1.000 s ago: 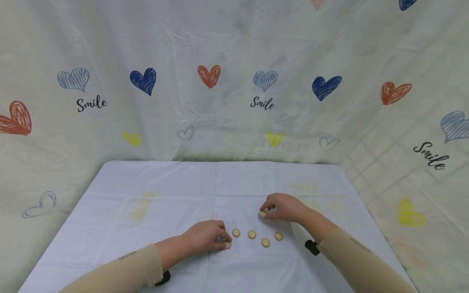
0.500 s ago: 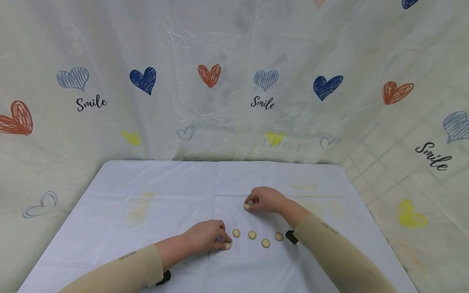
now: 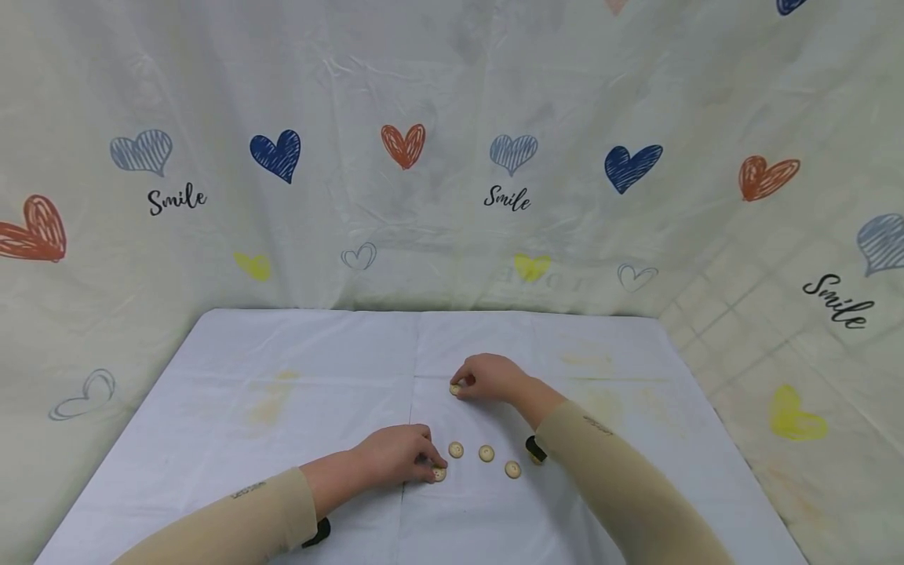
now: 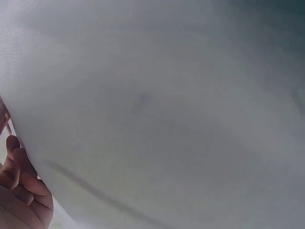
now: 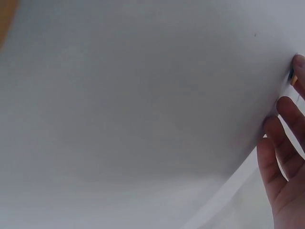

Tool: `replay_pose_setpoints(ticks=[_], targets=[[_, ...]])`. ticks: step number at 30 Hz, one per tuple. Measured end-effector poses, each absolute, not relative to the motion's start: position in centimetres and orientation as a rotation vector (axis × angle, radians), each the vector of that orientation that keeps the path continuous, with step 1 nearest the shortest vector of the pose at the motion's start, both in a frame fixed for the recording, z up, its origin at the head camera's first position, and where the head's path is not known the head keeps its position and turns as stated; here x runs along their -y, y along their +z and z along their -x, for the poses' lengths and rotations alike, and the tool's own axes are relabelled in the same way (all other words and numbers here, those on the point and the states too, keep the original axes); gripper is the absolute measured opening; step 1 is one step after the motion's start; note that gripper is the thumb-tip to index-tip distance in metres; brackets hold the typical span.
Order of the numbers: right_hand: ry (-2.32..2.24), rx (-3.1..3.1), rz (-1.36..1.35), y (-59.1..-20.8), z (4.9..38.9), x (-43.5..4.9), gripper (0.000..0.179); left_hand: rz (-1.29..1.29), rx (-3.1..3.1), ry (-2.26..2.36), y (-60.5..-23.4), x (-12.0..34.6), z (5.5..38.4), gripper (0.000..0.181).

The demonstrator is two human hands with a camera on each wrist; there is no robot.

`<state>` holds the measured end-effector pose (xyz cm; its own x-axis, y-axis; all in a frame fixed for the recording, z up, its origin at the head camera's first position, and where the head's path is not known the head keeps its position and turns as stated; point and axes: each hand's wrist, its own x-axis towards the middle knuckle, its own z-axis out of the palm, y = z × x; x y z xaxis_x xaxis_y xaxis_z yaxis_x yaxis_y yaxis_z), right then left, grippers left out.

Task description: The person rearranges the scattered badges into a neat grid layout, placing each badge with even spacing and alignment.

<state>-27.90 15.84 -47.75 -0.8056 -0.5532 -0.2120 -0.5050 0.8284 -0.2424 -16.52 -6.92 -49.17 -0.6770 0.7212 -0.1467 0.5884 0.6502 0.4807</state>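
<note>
Thumb and finger of my right hand [image 3: 490,377] pinch a round, pale wooden button [image 3: 455,389] at the middle of the table. My left hand [image 3: 395,457] has finger and thumb on another wooden button [image 3: 439,475], nearer the front. Between and right of the hands lie more such buttons: one [image 3: 455,450] close to the left fingertips, a second [image 3: 486,453] beside it, and a third [image 3: 512,469] a little nearer. One more button [image 3: 537,461] is mostly covered by the right wrist's black camera. In the wrist views, the left hand [image 4: 24,191] and right hand [image 5: 283,143] show only at the edges.
A creased white cloth [image 3: 318,353] with faint yellow stains covers the table [image 3: 233,408]. Behind it hangs a pale curtain [image 3: 452,94] printed with hearts and "Smile". A black wrist camera [image 3: 318,534] sits under the left sleeve.
My right hand has moved left and slightly farther back with its button, and its wrist now partly covers the rightmost button. The left hand and its button stay in place.
</note>
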Motion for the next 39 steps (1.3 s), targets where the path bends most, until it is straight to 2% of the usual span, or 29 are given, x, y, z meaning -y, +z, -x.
replay_pose_setpoints(ticks=[9,23,31,39], targets=[[-0.248,-2.756,0.746,-47.9,28.2,-15.2,0.022,-1.037,-2.534,0.579,-49.3,7.0,16.5,0.024],[-0.475,-2.713,0.706,-46.2,26.5,-18.3,0.032,-1.007,-2.520,0.566,-48.9,6.6,16.5,0.022],[-0.459,-2.707,0.698,-45.6,24.2,-21.8,0.033,-0.995,-2.513,0.584,-48.9,6.6,16.4,0.023],[-0.504,-2.710,0.792,-45.3,20.3,-27.2,0.034,-1.004,-2.527,0.594,-49.1,6.6,16.4,0.023]])
